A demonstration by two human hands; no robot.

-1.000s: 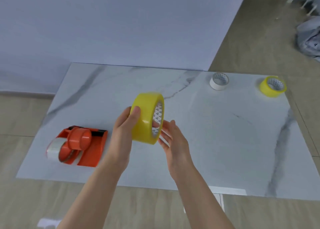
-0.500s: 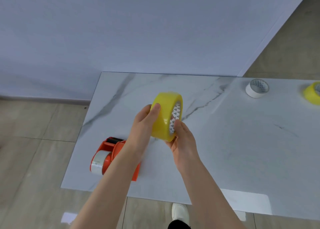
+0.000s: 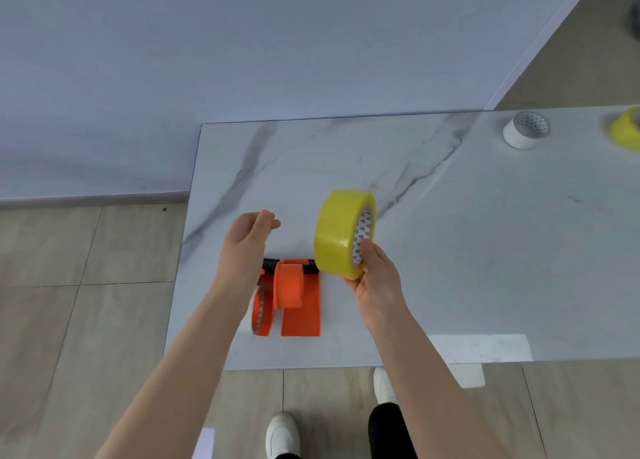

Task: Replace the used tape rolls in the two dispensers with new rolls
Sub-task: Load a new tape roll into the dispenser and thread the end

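A full yellow tape roll (image 3: pixel 337 235) is held upright above the marble table (image 3: pixel 485 250). My right hand (image 3: pixel 375 282) grips it from below, thumb inside the patterned core. My left hand (image 3: pixel 247 240) hovers apart from the roll, to its left, fingers loosely curled and holding nothing. Below both hands an orange tape dispenser (image 3: pixel 291 295) lies on the table near the left front corner; my left forearm hides part of it. A nearly spent white roll (image 3: pixel 524 129) and a thin yellow roll (image 3: pixel 627 127) lie at the far right.
The table's left edge and front edge run close to the dispenser, with tiled floor (image 3: pixel 86 302) beyond. A pale wall (image 3: pixel 242 60) stands behind the table. My white shoes (image 3: pixel 282 434) show below the front edge.
My left hand has let go of the yellow roll and moved left; the right hand alone holds it now. The view has swung left, bringing the dispenser under my hands.
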